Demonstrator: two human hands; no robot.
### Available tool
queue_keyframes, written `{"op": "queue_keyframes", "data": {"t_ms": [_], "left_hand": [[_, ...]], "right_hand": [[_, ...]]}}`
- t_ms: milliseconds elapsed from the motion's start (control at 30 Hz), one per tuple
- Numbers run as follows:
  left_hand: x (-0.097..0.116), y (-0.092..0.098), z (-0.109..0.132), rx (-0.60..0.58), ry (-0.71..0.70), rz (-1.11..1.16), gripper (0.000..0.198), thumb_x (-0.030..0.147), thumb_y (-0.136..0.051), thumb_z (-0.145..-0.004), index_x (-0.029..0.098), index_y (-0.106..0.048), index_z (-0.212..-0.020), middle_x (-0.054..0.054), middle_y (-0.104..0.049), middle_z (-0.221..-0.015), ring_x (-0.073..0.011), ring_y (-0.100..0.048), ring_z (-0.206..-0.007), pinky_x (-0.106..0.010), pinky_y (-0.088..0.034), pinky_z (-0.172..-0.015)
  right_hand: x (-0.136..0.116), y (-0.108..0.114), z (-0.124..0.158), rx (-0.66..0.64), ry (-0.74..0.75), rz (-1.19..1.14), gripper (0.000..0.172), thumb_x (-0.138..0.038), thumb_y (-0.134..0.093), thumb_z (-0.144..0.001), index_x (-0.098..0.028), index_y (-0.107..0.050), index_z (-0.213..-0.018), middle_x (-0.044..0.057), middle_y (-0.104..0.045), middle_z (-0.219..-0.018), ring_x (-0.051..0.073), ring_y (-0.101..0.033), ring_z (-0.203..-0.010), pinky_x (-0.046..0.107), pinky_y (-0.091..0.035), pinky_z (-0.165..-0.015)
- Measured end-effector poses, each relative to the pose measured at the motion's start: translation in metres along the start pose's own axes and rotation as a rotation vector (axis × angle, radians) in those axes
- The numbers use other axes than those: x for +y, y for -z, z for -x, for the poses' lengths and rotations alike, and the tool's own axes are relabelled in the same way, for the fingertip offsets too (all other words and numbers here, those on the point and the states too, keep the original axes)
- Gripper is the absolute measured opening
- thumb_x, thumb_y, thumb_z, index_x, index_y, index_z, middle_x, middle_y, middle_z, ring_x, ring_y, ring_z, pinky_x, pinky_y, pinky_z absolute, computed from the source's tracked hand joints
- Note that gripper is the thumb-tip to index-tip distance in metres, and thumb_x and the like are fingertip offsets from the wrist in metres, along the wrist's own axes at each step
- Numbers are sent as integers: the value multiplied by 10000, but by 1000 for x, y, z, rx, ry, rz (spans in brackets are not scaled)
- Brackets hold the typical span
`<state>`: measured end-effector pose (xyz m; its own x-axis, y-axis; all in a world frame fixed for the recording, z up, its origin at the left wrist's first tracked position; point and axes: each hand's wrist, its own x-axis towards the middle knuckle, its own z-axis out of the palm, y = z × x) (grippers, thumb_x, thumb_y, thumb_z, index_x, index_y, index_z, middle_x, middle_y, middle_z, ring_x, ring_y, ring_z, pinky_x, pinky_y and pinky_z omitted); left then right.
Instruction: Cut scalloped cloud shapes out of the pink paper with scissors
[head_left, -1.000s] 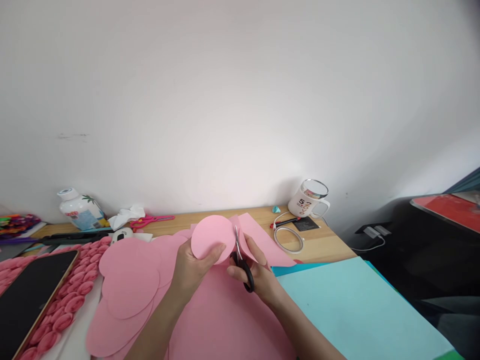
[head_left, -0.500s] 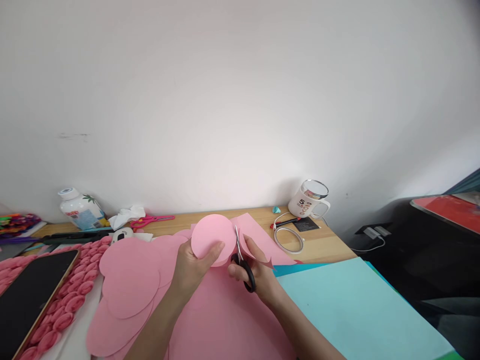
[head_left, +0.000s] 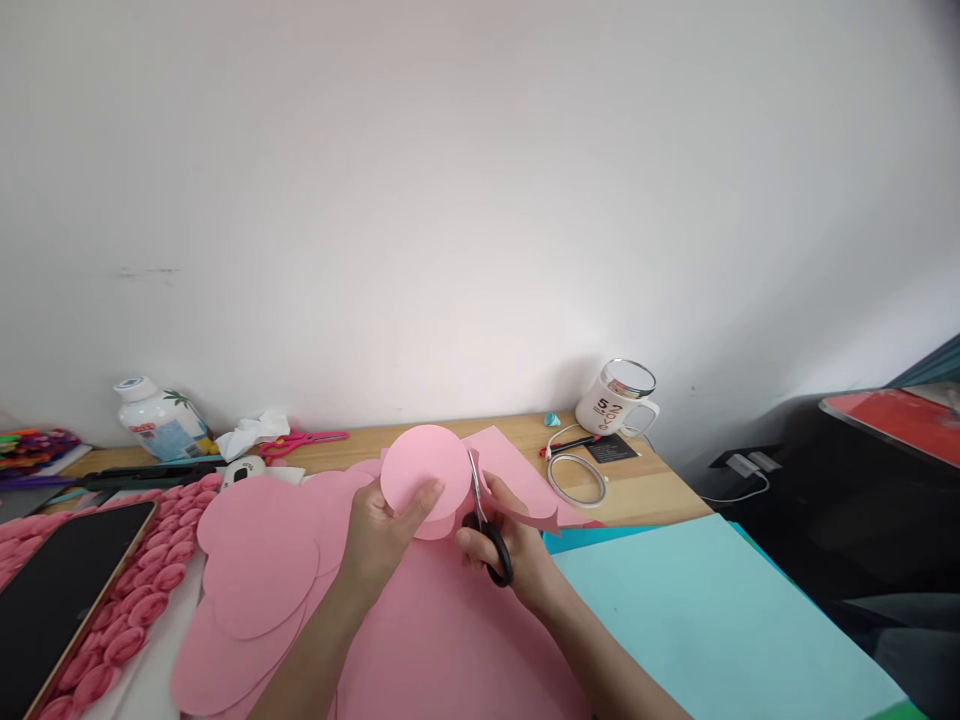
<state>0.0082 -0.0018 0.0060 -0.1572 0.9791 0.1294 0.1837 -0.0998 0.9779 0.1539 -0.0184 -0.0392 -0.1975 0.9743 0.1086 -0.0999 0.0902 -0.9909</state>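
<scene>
My left hand (head_left: 386, 540) pinches a pink paper circle (head_left: 424, 470) with the thumb on its face, holding it upright above the desk. My right hand (head_left: 514, 545) is wrapped round black-handled scissors (head_left: 484, 525), whose blades point up along the circle's right edge. A trimmed pink offcut (head_left: 529, 500) curls away to the right of the blades. Under both hands lies a large pink sheet (head_left: 450, 640).
Cut pink circles (head_left: 255, 560) are stacked at the left, beside a black-framed board ringed with pink paper rosettes (head_left: 142, 590). Light blue paper (head_left: 712, 620) lies at the right. At the back of the wooden desk are a white mug (head_left: 619, 400), a cable coil (head_left: 577, 478), pink scissors (head_left: 304, 438) and a bottle (head_left: 157, 418).
The scissors have advanced along the circle's edge, the circle has turned slightly in my left hand, and the offcut strip at the right has grown longer and dropped further.
</scene>
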Motion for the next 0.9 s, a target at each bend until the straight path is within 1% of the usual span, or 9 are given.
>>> {"op": "queue_keyframes", "data": {"t_ms": [167, 300, 367, 533, 600, 767, 800, 833, 900], "left_hand": [[-2, 4, -4, -64, -5, -59, 315, 433, -683, -598, 122, -674, -646, -41, -688, -618, -211, -631, -626, -256, -492, -510], [-1, 3, -2, -29, -11, -22, 293, 402, -689, -599, 137, -686, -724, -45, -717, -689, -222, -652, -678, -273, -515, -559], [1, 1, -1, -13, -16, -14, 278, 380, -692, -599, 146, -685, -747, -40, -721, -702, -222, -656, -688, -282, -522, -576], [3, 0, 1, -36, -5, 6, 259, 350, -697, -598, 156, -682, -768, -32, -726, -717, -219, -660, -689, -288, -528, -581], [3, 1, 1, -37, -1, 22, 249, 340, -706, -591, 160, -681, -760, -26, -725, -715, -213, -658, -689, -281, -526, -580], [1, 2, -1, -61, 8, 36, 216, 330, -722, -566, 155, -673, -683, -21, -712, -664, -209, -650, -663, -262, -510, -546], [0, 2, -2, -48, 16, 29, 216, 333, -729, -555, 150, -664, -647, -28, -708, -654, -216, -649, -661, -262, -506, -534], [-1, 3, -3, -3, 33, 22, 224, 340, -736, -545, 145, -651, -614, -38, -702, -644, -225, -649, -666, -261, -499, -518], [-3, 5, -5, 181, 89, 26, 259, 367, -742, -545, 137, -632, -592, -54, -688, -628, -237, -647, -683, -253, -480, -484]], "right_hand": [[-1, 0, 0, -5, -28, -50, 542, -301, -697, -700, -189, -388, -1132, -78, -505, -535, 109, -448, -458, 227, -363, -454], [-3, 1, 0, -26, 8, -116, 503, -232, -680, -715, -207, -405, -1135, -84, -463, -559, 99, -409, -501, 223, -328, -486], [-4, 1, 0, -36, 16, -138, 513, -202, -685, -707, -210, -406, -1137, -82, -451, -581, 93, -377, -513, 219, -305, -489], [-5, 1, -1, -33, 22, -135, 501, -171, -685, -702, -208, -415, -1122, -89, -420, -584, 80, -340, -510, 213, -280, -484], [-4, 1, -1, -34, 24, -121, 489, -182, -677, -711, -202, -414, -1123, -91, -421, -568, 79, -350, -499, 211, -290, -478], [-2, 2, -1, -14, 5, -69, 502, -247, -682, -709, -168, -425, -1133, -70, -486, -552, 102, -450, -479, 223, -350, -461], [-2, 2, -1, -11, 0, -57, 490, -265, -680, -711, -163, -437, -1124, -67, -489, -547, 103, -457, -469, 223, -352, -453], [-2, 2, -1, -9, -2, -47, 478, -282, -675, -717, -161, -447, -1119, -66, -487, -545, 103, -458, -463, 222, -352, -447], [-4, 2, 1, -19, 5, -19, 500, -293, -684, -708, -170, -454, -1134, -67, -478, -563, 101, -453, -477, 221, -355, -452]]}}
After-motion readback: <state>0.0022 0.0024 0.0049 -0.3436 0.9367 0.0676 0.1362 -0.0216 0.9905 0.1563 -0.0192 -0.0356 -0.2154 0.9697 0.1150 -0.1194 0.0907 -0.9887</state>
